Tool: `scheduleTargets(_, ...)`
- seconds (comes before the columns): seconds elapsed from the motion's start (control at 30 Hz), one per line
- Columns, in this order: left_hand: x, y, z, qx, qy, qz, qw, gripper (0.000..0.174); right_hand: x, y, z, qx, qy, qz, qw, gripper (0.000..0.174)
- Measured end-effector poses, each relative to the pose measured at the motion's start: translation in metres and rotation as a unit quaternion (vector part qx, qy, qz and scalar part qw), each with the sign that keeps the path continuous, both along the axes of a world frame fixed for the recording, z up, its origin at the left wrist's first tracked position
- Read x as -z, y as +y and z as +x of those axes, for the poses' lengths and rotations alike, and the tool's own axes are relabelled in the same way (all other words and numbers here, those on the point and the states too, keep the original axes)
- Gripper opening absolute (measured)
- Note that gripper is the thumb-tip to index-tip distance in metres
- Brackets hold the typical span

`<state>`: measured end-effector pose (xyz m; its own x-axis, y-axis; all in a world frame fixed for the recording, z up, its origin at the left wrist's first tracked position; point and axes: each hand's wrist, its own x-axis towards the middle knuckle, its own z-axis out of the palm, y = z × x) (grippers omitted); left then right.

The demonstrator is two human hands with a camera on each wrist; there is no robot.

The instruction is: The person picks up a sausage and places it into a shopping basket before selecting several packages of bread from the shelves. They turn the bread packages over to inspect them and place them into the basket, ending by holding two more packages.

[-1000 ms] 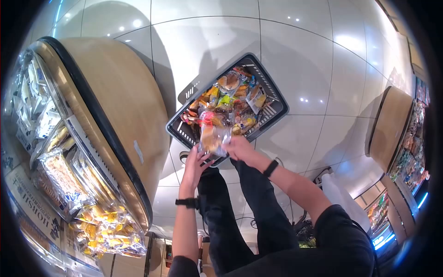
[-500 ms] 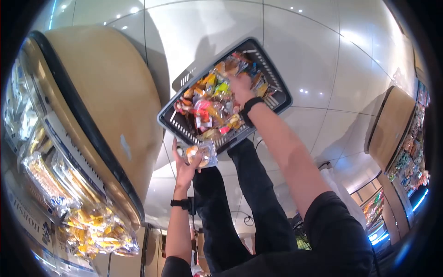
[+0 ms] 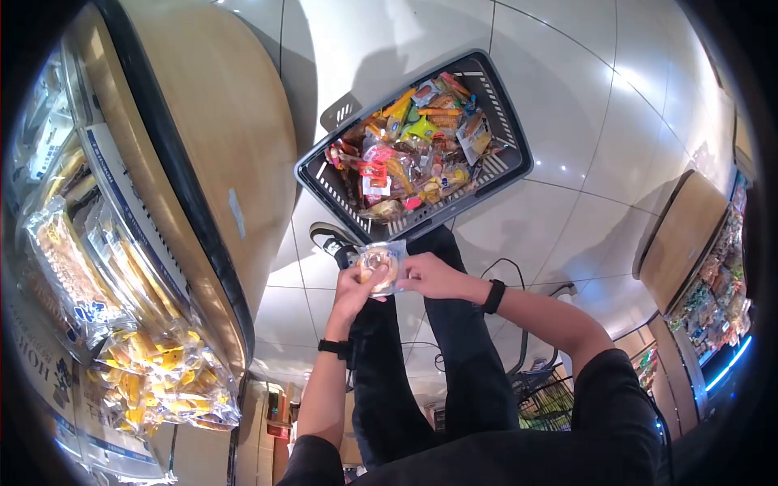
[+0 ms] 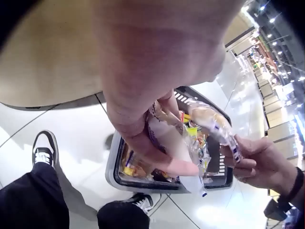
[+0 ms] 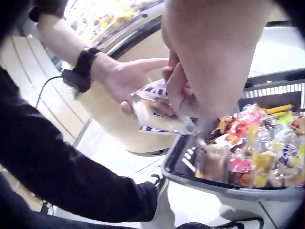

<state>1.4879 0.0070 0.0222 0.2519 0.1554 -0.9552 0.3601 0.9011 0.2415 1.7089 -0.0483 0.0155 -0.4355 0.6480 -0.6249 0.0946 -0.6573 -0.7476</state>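
My left hand (image 3: 351, 296) grips a clear-wrapped bread (image 4: 164, 133), thumb over its face, just in front of the basket. At its right my right hand (image 3: 435, 276) pinches the edge of another wrapped bread (image 4: 209, 119), with dark blue print on the film. Both packs overlap in the head view. In the right wrist view, the wrapped bread (image 5: 155, 116) lies between both hands, pale with dark blue lettering. Beyond the hands, a dark grey shopping basket (image 3: 519, 158) stands on the floor, holding many colourful snack packs (image 3: 421, 128).
A rounded wooden display stand (image 3: 219, 105) rises at left, bearing bagged snacks (image 3: 166, 377). My shoe (image 3: 331, 239) is near the basket's front corner. At far right is another stocked stand (image 3: 681, 235). A wire cart (image 3: 551, 397) is behind my right leg.
My right hand, reaching into the basket half a second ago, has come back beside the left with a wrapped bread. The left hand still holds its pack. The basket sits farther right in view.
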Motion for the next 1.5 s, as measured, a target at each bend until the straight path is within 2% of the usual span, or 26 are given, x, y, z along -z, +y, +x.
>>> scheduleTargets(0.1, -0.006, -0.009, -0.016, -0.091, 0.039, 0.031, 0.995, 0.034, 0.027, 0.024, -0.002, -0.084, -0.13, 0.104, 0.982, 0.018)
scheduleTargets(0.17, -0.01, -0.01, -0.033, -0.098, 0.049, 0.032, 0.993, 0.032, 0.05, 0.045, -0.007, -0.005, -0.317, 0.298, 0.9, 0.019)
scheduleTargets(0.23, -0.014, -0.012, -0.046, -0.103, 0.066, 0.11, 0.986, 0.029, 0.083, 0.055, -0.01, -0.039, -0.358, 0.33, 0.872, 0.027)
scheduleTargets(0.3, -0.008, -0.015, -0.061, -0.098, 0.036, 0.125, 0.987, 0.036, 0.124, 0.051, -0.015, -0.196, -0.395, 0.38, 0.813, 0.025)
scheduleTargets(0.33, -0.008, -0.017, -0.065, -0.089, 0.04, 0.142, 0.985, 0.042, 0.132, 0.055, -0.02, -0.207, -0.41, 0.409, 0.788, 0.022)
scheduleTargets(0.37, -0.008, -0.019, -0.07, -0.08, 0.045, 0.157, 0.983, 0.048, 0.137, 0.055, -0.02, -0.209, -0.414, 0.408, 0.786, 0.022)
scheduleTargets(0.4, -0.005, -0.022, -0.079, -0.085, 0.024, 0.158, 0.983, 0.07, 0.14, 0.053, -0.021, -0.222, -0.406, 0.405, 0.789, 0.02)
scheduleTargets(0.5, -0.031, 0.0, -0.065, -0.116, 0.027, 0.215, 0.969, 0.089, 0.105, 0.06, -0.019, -0.217, -0.397, 0.376, 0.809, 0.016)
scheduleTargets(0.53, -0.022, -0.002, -0.074, -0.073, 0.005, 0.245, 0.967, 0.095, 0.083, 0.063, -0.015, -0.107, -0.341, 0.296, 0.886, 0.018)
scheduleTargets(0.57, -0.027, 0.008, -0.069, -0.076, 0.001, 0.246, 0.966, 0.095, 0.064, 0.067, -0.009, 0.006, -0.277, 0.209, 0.938, 0.021)
scheduleTargets(0.6, -0.041, 0.022, -0.062, -0.09, -0.001, 0.18, 0.979, 0.093, 0.047, 0.071, 0.0, 0.031, -0.236, 0.143, 0.961, 0.032)
scheduleTargets(0.63, -0.049, 0.028, -0.058, -0.103, -0.002, 0.111, 0.988, 0.091, 0.026, 0.077, 0.009, 0.028, -0.237, 0.141, 0.961, 0.032)
scheduleTargets(0.7, -0.039, 0.021, -0.061, -0.097, -0.026, 0.119, 0.988, 0.078, -0.012, 0.089, 0.025, 0.032, -0.065, 0.027, 0.997, 0.038)
scheduleTargets(0.73, -0.038, 0.023, -0.056, -0.079, -0.049, 0.101, 0.991, 0.068, -0.022, 0.09, 0.03, -0.021, -0.057, 0.007, 0.998, 0.044)
scheduleTargets(0.83, -0.043, 0.027, -0.036, -0.075, -0.089, 0.014, 0.993, 0.041, -0.037, 0.082, 0.023, -0.081, -0.013, -0.017, 0.996, 0.047)
scheduleTargets(0.87, -0.042, 0.022, -0.032, -0.138, -0.114, -0.032, 0.983, 0.042, -0.035, 0.073, 0.014, -0.061, -0.047, 0.051, 0.996, 0.046)
scheduleTargets(0.93, -0.044, 0.011, -0.023, -0.199, -0.137, -0.081, 0.967, 0.044, -0.044, 0.066, 0.006, -0.039, -0.049, -0.003, 0.998, 0.046)
scheduleTargets(0.97, -0.046, 0.007, -0.018, -0.153, -0.124, -0.022, 0.98, 0.049, -0.049, 0.065, 0.003, -0.018, -0.053, -0.054, 0.997, 0.046)
scheduleTargets(1.0, -0.047, 0.005, -0.015, -0.107, -0.11, 0.037, 0.987, 0.055, -0.048, 0.057, 0.0, -0.007, -0.084, -0.004, 0.996, 0.044)
scheduleTargets(1.13, -0.047, 0.011, -0.005, -0.023, -0.123, 0.057, 0.991, 0.07, -0.048, 0.053, 0.009, 0.031, -0.105, 0.099, 0.989, 0.036)
scheduleTargets(1.23, -0.031, -0.002, -0.021, -0.003, -0.145, 0.103, 0.984, 0.067, -0.005, 0.078, 0.06, 0.1, -0.28, 0.128, 0.946, 0.021)
scheduleTargets(1.27, -0.051, 0.016, -0.012, -0.044, -0.122, 0.004, 0.992, 0.066, 0.033, 0.085, 0.082, 0.127, -0.36, 0.143, 0.913, 0.018)
scheduleTargets(1.3, -0.049, 0.012, -0.015, -0.043, -0.121, 0.003, 0.992, 0.066, 0.057, 0.094, 0.109, 0.132, -0.39, 0.228, 0.882, 0.015)
scheduleTargets(1.37, -0.038, 0.003, -0.02, -0.038, -0.121, 0.054, 0.99, 0.065, 0.103, 0.105, 0.159, 0.004, -0.465, 0.311, 0.829, 0.026)
scheduleTargets(1.4, -0.045, 0.011, -0.013, -0.032, -0.115, 0.029, 0.992, 0.065, 0.12, 0.104, 0.174, 0.005, -0.466, 0.316, 0.826, 0.026)
scheduleTargets(1.5, -0.042, 0.001, -0.01, -0.038, -0.125, 0.045, 0.99, 0.064, 0.149, 0.1, 0.194, -0.149, -0.46, 0.335, 0.808, 0.036)
